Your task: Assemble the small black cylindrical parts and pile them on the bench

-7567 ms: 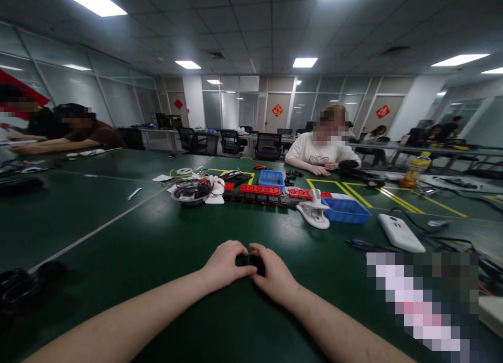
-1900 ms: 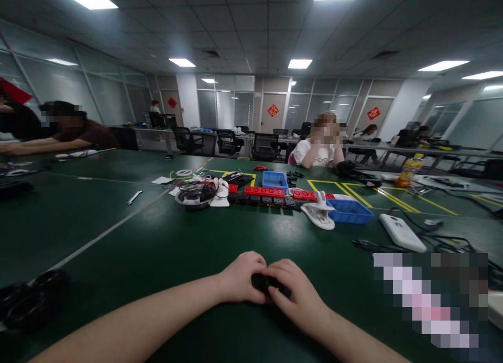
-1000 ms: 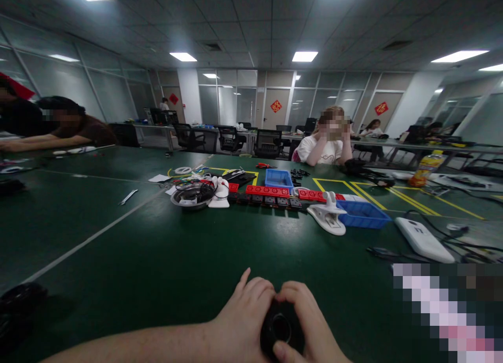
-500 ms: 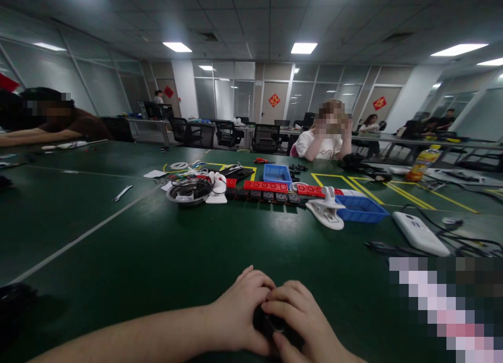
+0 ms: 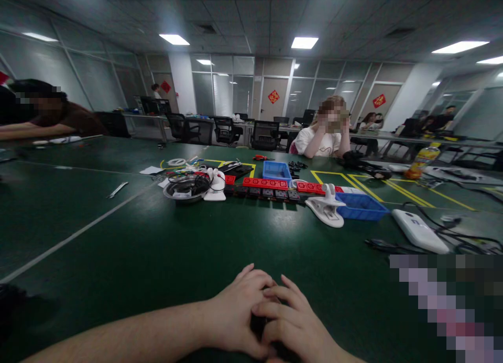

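Note:
Low in the view, my left hand (image 5: 238,311) is curled round a dark object (image 5: 258,323), its fingers meeting those of my right hand. My right hand (image 5: 293,318) lies over the right side of the same object, fingers bent across it. Most of the object is covered by the hands, so its shape cannot be made out. Both hands are just above or on the green table (image 5: 157,268), at its near edge.
Across the table are a metal bowl (image 5: 184,198) with cables, red and black socket strips (image 5: 265,183), white clamps (image 5: 326,211), blue trays (image 5: 363,207), a white device (image 5: 418,232), a wrench (image 5: 118,189) and a bottle (image 5: 423,161). A person (image 5: 320,138) sits opposite; another leans in at left.
The fingers of my right hand have shifted left over the dark object and cover more of it. My left hand has moved slightly left. The view has turned a little.

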Tool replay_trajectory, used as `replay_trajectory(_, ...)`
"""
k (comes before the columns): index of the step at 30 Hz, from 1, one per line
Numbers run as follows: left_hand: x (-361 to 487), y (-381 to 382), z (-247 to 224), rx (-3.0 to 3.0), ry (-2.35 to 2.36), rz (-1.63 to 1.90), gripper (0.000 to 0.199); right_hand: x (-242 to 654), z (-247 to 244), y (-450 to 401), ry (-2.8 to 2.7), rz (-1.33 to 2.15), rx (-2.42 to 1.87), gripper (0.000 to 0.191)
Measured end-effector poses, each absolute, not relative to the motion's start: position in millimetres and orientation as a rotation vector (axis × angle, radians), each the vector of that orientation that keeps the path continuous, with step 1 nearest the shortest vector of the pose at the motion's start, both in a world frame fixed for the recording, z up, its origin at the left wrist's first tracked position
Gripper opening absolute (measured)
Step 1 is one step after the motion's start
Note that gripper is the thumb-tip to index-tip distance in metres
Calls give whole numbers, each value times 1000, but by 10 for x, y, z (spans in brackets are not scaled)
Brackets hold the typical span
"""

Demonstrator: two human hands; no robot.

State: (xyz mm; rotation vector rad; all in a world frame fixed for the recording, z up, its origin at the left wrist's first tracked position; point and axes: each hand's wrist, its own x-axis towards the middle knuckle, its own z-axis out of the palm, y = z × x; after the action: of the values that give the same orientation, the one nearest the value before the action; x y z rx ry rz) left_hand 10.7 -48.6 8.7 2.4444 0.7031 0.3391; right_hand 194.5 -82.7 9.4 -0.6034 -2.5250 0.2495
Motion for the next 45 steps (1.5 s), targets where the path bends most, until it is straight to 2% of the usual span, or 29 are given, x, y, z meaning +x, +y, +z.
replay_trajectory(4, 92, -508, 111, 2401, 721, 364, 76, 2020, -34, -799, -2428, 60, -538, 35)
replay_trajectory(8, 115, -544, 118, 2338, 873, 468, 78, 2058, 0, -811, -2379, 157, -701, 58)
replay_trajectory(16, 157, -644, 73, 2478, 1095, 483, 58, 1923, 136, -917, -2213, 396, -884, 45)
replay_trajectory(21, 177, -644, 29, 2516, 1041, 520, 51, 1871, 143, -946, -2231, 379, -919, 21)
replay_trajectory(23, 174, -628, 13, 2503, 1002, 542, 47, 1868, 174, -954, -2239, 371, -894, 18)
replay_trajectory(26, 155, -597, 9, 2450, 922, 568, 45, 1869, 235, -958, -2259, 385, -820, 21)
replay_trajectory(31, 117, -551, 53, 2418, 840, 540, 54, 1906, 302, -940, -2351, 393, -718, 31)
replay_trajectory(38, 100, -515, 70, 2531, 709, 381, 40, 1955, 291, -932, -2510, 341, -685, 30)
replay_trajectory(42, 106, -515, 78, 2525, 710, 330, 44, 1955, 314, -949, -2525, 360, -705, 27)
replay_trajectory(45, 98, -522, 102, 2496, 722, 354, 56, 1971, 299, -967, -2494, 352, -688, 30)
